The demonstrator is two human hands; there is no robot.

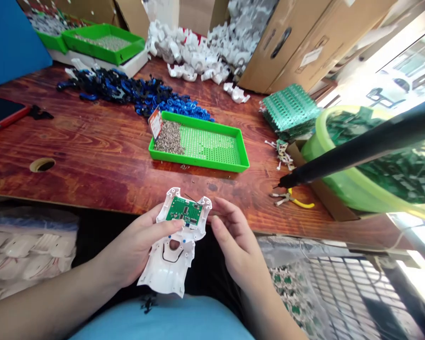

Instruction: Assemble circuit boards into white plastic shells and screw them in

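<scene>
My left hand point(145, 241) is closed around a white plastic shell point(165, 271), its thumb lying over the lower edge of a green circuit board point(184, 210). The board sits in the upper part of the shell, and a thin dark wire sticks up near its top. Below the board the shell has a cut-out opening. Beside the shell's right edge is my right hand point(237, 241), its fingers curled and the thumb close to the index finger. Whatever may be between those fingertips is too small to make out.
A green tray point(216, 163) of small screws stands ahead. A black screwdriver-like tool point(340, 151) slants in from the right above yellow-handled pliers point(301, 204). Around them are blue and black parts point(127, 89), white shells point(194, 52), stacked boards point(290, 108) and a yellow-green basket point(313, 146).
</scene>
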